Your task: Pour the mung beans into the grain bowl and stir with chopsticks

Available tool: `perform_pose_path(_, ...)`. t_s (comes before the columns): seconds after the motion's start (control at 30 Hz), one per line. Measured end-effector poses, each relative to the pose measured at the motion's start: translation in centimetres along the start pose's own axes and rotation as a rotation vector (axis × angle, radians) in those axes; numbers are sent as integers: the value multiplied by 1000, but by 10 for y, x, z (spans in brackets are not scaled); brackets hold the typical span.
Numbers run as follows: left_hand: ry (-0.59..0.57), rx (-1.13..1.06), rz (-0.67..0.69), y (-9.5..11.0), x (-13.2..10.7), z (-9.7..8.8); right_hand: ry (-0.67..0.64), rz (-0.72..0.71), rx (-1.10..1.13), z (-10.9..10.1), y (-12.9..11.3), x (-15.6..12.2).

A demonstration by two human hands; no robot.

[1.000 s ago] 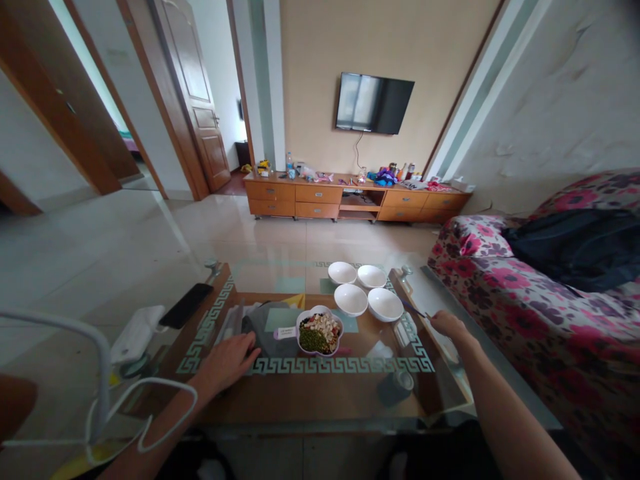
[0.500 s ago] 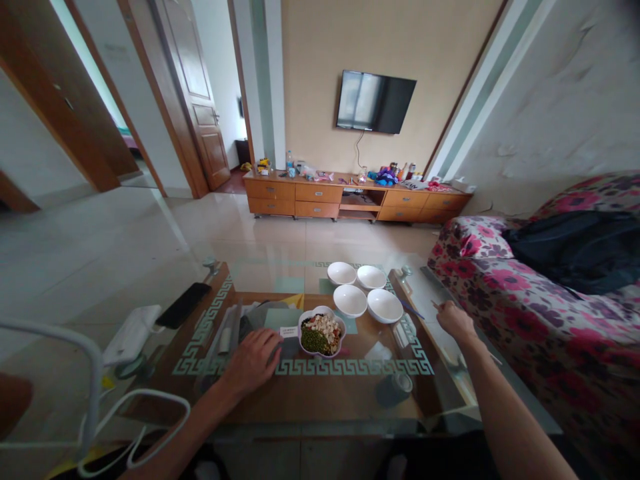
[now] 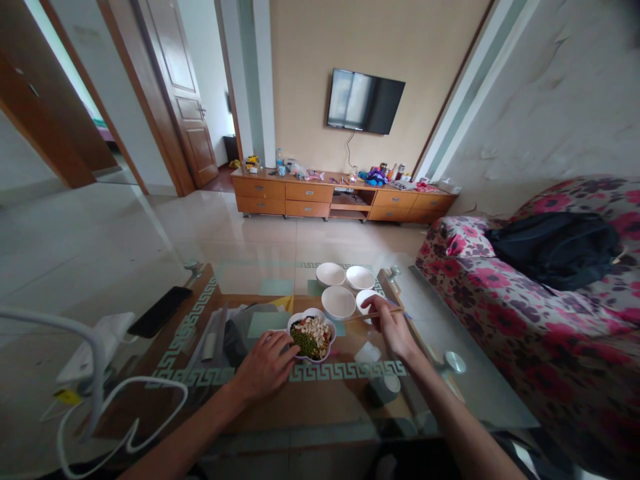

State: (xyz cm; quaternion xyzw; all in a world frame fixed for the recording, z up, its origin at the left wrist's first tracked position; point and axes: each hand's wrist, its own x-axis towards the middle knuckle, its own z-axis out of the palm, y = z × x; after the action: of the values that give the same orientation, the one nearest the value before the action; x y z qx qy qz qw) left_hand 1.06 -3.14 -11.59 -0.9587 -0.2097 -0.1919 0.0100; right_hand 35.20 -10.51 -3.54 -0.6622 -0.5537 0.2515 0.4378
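My hands meet the work at a glass table (image 3: 320, 407) edged with a key pattern, its wooden frame showing through the top; to the right stands a sofa (image 3: 505, 320) in a print of pink and dark flowers; across the tiled floor, a long wooden cabinet (image 3: 309, 200) runs along the wall, its top scattered with small articles, beneath a wall-mounted television (image 3: 367, 100); a black backpack (image 3: 555, 247) lies on the sofa seat.

Over the tabletop, my left hand (image 3: 267, 363) reaches in with fingers bent at the left edge of a scalloped bowl (image 3: 315, 312); whether they grip its rim or merely rest there, I cannot tell; my right hand (image 3: 393, 330) grasps slim wooden chopsticks (image 3: 359, 317), their tips pointing left, and partly hides 1 of 4 white bowls (image 3: 339, 303).

The 4 stand close together in 2 rows of 2, just beyond the scalloped bowl and to its right; that bowl sits near the table's middle, filled with green, pale and dark pieces; a black phone (image 3: 160, 311) lies well apart, at the table's left side.
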Motion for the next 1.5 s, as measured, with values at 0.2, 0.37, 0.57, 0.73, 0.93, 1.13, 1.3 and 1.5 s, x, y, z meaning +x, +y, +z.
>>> perform_pose_path(0.2,-11,41,-16,-1,-3,-1,-266,-45,-74,37,-2,-4)
perform_pose_path(0.37,-12,-5,17,3,-5,4,-296,-103,-164,37,3,1)
perform_pose_path(0.57,-82,-31,-3,7,-2,14,-397,-144,-88,32,0,1)
perform_pose_path(0.73,-13,-21,-40,2,-2,-7,-361,-212,-91,28,5,1)
perform_pose_path(0.93,-150,-47,-287,-30,-32,-20,-368,-266,-106,31,7,0)
perform_pose_path(1.13,-341,47,-660,-76,-70,-21,-384,-340,-139,35,9,-4)
perform_pose_path(1.3,-348,90,-765,-82,-78,-22,-413,-326,-149,35,4,-6)
perform_pose_path(1.5,-360,89,-752,-78,-76,-20,-420,-278,-176,38,2,-3)
